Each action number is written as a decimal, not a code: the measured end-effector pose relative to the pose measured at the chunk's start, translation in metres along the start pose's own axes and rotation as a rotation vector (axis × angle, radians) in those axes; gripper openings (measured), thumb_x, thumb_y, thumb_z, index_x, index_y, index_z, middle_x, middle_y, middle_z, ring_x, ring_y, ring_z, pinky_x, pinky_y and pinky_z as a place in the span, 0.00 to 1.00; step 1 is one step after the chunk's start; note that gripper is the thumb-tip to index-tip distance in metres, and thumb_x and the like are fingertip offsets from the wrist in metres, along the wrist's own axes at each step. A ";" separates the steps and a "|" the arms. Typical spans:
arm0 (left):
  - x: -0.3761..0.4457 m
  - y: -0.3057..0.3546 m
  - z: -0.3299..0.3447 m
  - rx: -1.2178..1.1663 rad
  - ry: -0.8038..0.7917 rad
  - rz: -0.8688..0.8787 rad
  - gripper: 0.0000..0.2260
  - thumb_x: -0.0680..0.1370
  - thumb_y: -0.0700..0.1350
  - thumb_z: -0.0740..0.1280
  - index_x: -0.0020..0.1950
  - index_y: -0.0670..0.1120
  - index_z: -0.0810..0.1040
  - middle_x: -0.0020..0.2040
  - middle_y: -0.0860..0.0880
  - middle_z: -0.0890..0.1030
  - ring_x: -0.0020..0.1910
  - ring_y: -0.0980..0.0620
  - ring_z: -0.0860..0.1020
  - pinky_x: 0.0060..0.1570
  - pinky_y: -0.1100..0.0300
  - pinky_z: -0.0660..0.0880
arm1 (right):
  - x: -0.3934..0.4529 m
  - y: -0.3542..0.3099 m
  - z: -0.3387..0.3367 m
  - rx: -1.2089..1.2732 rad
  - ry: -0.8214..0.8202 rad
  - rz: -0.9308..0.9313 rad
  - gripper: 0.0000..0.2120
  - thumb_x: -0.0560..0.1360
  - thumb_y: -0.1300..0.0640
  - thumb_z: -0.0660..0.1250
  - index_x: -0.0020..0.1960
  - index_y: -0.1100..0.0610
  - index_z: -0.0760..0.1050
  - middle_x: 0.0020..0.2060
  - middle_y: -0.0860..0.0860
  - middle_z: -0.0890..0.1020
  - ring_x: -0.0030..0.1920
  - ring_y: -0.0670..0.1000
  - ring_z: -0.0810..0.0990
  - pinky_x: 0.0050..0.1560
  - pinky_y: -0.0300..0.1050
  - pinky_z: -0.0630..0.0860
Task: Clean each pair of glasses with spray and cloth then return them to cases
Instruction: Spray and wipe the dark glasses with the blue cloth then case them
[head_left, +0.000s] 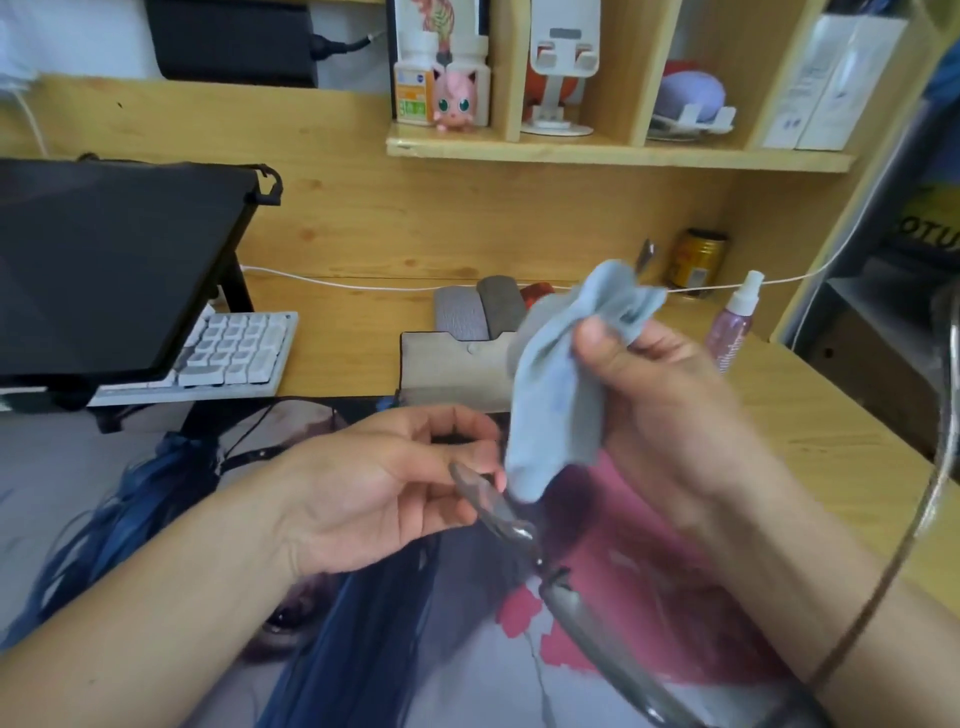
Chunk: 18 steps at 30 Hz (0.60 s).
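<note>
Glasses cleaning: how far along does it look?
Midway on this pair. The left hand holds the grey glasses while the right hand wipes them with the blue cloth. The spray bottle stands aside. Left: returning them to a case.

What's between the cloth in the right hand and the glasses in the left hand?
Nothing visible. The right hand grips the light blue cloth, whose lower corner hangs down to the glasses pinched by the left hand. Whether cloth and frame touch is too blurred to tell.
</note>
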<state>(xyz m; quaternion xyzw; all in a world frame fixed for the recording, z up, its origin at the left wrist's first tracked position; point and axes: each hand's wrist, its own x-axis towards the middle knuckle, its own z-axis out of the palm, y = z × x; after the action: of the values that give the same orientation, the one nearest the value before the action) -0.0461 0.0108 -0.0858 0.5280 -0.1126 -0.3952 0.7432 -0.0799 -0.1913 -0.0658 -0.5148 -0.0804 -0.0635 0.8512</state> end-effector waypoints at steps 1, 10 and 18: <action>0.000 0.000 0.000 0.023 0.013 -0.002 0.20 0.65 0.36 0.78 0.55 0.36 0.81 0.41 0.43 0.81 0.32 0.52 0.79 0.34 0.64 0.79 | 0.005 -0.008 -0.007 -0.020 0.045 -0.055 0.08 0.72 0.60 0.67 0.48 0.63 0.80 0.42 0.56 0.86 0.44 0.53 0.85 0.51 0.50 0.82; -0.001 0.004 -0.011 0.193 0.184 0.067 0.05 0.71 0.36 0.71 0.43 0.40 0.87 0.38 0.45 0.81 0.33 0.53 0.80 0.39 0.64 0.80 | 0.015 -0.048 -0.045 0.006 0.289 -0.244 0.04 0.75 0.56 0.68 0.49 0.55 0.78 0.39 0.49 0.84 0.39 0.47 0.84 0.44 0.45 0.81; -0.002 0.027 -0.042 -0.006 0.471 0.434 0.09 0.72 0.37 0.68 0.51 0.40 0.83 0.39 0.49 0.83 0.37 0.56 0.82 0.41 0.65 0.81 | 0.012 -0.018 -0.062 -0.100 -0.064 0.200 0.15 0.78 0.55 0.68 0.57 0.65 0.78 0.54 0.68 0.77 0.55 0.65 0.77 0.62 0.63 0.73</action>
<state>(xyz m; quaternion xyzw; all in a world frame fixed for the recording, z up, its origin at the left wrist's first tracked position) -0.0105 0.0446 -0.0791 0.5663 -0.0464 -0.0948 0.8174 -0.0667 -0.2554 -0.0760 -0.5640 -0.0525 0.0340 0.8234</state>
